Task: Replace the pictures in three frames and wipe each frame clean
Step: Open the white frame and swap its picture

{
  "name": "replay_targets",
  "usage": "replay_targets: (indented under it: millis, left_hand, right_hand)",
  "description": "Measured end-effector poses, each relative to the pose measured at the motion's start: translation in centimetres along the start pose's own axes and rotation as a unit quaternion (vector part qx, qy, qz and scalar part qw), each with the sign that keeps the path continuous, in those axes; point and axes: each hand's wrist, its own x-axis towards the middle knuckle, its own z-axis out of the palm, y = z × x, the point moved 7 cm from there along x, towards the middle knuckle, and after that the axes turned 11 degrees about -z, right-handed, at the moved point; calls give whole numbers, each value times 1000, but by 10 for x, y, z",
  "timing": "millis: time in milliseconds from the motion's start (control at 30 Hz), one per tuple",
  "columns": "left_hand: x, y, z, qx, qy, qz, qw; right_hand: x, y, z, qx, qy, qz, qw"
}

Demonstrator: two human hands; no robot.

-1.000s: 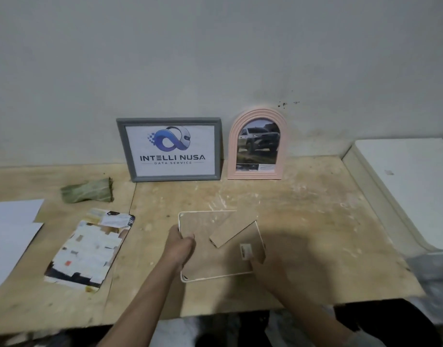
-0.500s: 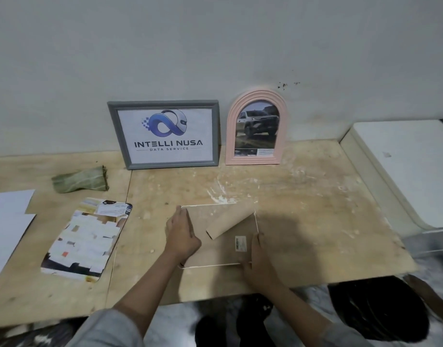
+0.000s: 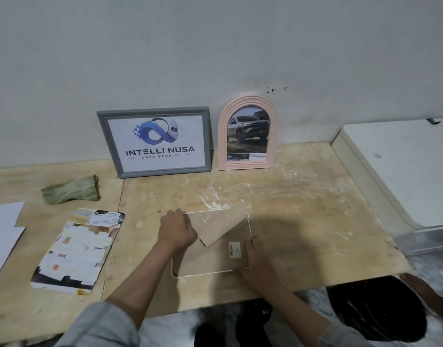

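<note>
A white-rimmed frame (image 3: 213,259) lies face down on the wooden table (image 3: 303,209), its brown back board and folded stand up. My left hand (image 3: 176,231) presses on its upper left corner. My right hand (image 3: 255,261) grips its right edge near a small label. A grey frame (image 3: 154,142) with a logo print and a pink arched frame (image 3: 248,132) with a car picture stand against the wall. A loose picture (image 3: 77,249) lies flat to the left. A folded green cloth (image 3: 71,190) rests behind it.
White paper sheets (image 3: 2,229) lie at the far left. A white appliance (image 3: 403,169) adjoins the table on the right. The table's front edge runs just below the face-down frame, with dark objects on the floor beneath.
My left hand moved up to the frame's upper left corner. My right hand shifted to the right edge. The camera view tilted slightly.
</note>
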Motion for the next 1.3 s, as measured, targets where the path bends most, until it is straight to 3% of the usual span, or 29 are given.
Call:
replay_targets:
  millis: [167,400,800,1300]
  left_hand:
    - [10,0,-20,-111,-48,-57,991]
    - [12,-1,-23,-130,-104,-74,983]
    - [10,6,-30,-28,-77,-31,996]
    - [15,0,-36,-43,-102,-40,993]
  right_hand:
    - [6,3,-8,-24,-9,-14,1000]
    - [7,2,-13,-77,-30,-15,996]
    - [7,0,-10,-94,-47,2,994]
    - [12,-6,-9,-59,-52,40,996]
